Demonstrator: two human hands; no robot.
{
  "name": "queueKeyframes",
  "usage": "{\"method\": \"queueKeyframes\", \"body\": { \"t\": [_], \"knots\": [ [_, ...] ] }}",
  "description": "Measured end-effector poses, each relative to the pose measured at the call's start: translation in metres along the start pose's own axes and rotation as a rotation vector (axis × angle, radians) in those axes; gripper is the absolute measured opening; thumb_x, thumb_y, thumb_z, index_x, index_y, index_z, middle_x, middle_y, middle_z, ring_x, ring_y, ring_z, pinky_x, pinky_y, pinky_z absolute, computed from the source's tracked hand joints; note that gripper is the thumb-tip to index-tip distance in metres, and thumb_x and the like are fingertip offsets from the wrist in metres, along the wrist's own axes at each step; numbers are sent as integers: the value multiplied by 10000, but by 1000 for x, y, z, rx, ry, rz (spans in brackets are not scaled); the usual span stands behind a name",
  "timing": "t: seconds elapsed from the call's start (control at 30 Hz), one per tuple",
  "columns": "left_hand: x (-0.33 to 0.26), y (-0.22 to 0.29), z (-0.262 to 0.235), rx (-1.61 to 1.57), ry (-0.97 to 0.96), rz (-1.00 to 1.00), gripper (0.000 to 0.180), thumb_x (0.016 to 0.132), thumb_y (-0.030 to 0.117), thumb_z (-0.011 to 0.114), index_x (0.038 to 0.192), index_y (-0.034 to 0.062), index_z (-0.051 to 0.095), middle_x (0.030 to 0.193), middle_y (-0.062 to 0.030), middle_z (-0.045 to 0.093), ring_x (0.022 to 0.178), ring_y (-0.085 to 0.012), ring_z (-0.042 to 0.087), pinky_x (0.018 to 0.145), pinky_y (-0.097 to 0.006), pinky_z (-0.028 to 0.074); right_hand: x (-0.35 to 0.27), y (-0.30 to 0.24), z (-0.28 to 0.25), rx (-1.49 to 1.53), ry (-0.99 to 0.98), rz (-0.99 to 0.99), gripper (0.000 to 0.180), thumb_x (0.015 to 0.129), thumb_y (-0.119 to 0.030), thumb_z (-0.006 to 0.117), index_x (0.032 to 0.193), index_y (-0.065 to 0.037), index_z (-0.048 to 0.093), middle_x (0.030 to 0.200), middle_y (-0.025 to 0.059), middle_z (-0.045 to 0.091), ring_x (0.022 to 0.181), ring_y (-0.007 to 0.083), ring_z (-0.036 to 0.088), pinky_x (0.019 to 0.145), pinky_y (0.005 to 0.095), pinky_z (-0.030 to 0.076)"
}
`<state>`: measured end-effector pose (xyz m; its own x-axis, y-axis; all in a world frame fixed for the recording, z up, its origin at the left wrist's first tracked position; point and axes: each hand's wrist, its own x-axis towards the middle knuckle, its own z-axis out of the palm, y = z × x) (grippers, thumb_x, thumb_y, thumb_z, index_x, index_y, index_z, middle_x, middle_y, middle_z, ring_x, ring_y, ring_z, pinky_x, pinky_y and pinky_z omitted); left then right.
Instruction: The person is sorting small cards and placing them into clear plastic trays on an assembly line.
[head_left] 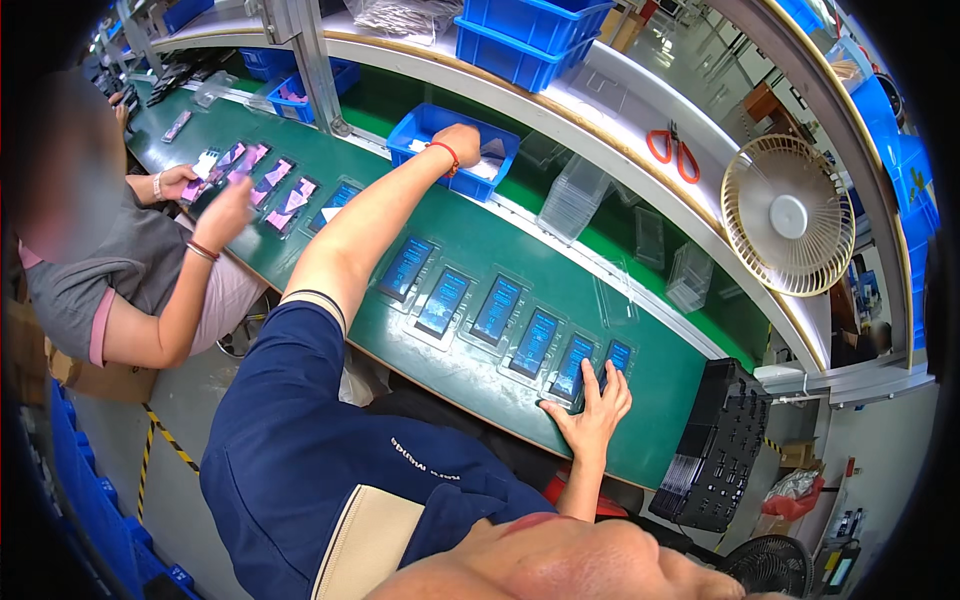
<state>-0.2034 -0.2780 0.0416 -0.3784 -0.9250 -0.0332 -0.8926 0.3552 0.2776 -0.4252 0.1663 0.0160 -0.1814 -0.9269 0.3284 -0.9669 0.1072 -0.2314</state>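
You are working at the green worktop [470, 235], a long belt-like surface running diagonally under a white shelf. Along its near edge a row of clear blister trays [497, 310] with dark blue inserts is lying side by side, leaving a bare strip of green toward the far edge.

Your left hand [460, 143] is reaching into the blue bin [420, 127] standing at the far edge; the fingers are curling downward inside it, and I cannot tell whether they are gripping anything. Your right hand [592, 405] is lying flat and released, fingers spread, pressing the last tray [610, 360] at the right end of the row, just beside the near edge.

Stacks of empty clear trays [572, 198] are standing against the far edge. A stack of black trays [715, 445] is sitting past the right end of the worktop. A co-worker's hands [222, 213] are handling pink-marked trays [272, 180] toward the left end, well apart from yours.
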Motion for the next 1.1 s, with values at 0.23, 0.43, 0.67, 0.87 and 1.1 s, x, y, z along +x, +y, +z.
{"method": "queueKeyframes", "body": {
  "t": [0.23, 0.43, 0.67, 0.87, 1.1],
  "knots": [
    [-8, -15, -10, -279, 266, -30, 243, 829, 200, 637, 996, 35, 701, 1007, -199, 671, 919, -352, 652, 802, -395, 539, -1, 1, 0, 8, 2, -4, 883, 547, -627, 775, 1272, -167, 568, 1348, 219, 414, 1244, 409, 353, 1028, 549, 236],
    [-63, 7, -38, -1518, 108, -230, 223, 952, 90, 497, 1127, -27, 568, 1016, -155, 654, 882, -235, 676, 703, -350, 587, 6, -9, -7, 49, 55, -2, 809, 598, -537, 792, 1244, -103, 569, 1329, 203, 436, 1241, 389, 363, 1030, 521, 238],
    [-185, 34, 2, -1787, -151, 105, 230, 918, 39, 541, 1137, -31, 542, 1012, -152, 629, 873, -231, 659, 680, -297, 562, 93, -78, 21, 930, 128, 85, 210, 813, -94, 705, 1003, -13, 669, 888, 93, 681, 844, 175, 637, 787, 301, 490],
    [-246, 38, 24, -1772, -154, 137, 343, 906, 24, 566, 1240, -40, 520, 1027, -104, 631, 886, -181, 647, 688, -254, 534, 137, -132, 52, 1434, -124, 206, 246, 856, -50, 660, 1078, 51, 629, 927, 98, 680, 843, 122, 626, 767, 248, 501],
    [-281, 6, 32, -1726, -69, -18, 366, 917, 23, 544, 1276, -33, 497, 1051, -106, 632, 888, -182, 654, 673, -253, 537, 138, -161, 67, 1508, -418, 284, 276, 819, 11, 674, 1087, 51, 623, 864, 92, 685, 760, 100, 627, 705, 229, 507]
  ]
}}
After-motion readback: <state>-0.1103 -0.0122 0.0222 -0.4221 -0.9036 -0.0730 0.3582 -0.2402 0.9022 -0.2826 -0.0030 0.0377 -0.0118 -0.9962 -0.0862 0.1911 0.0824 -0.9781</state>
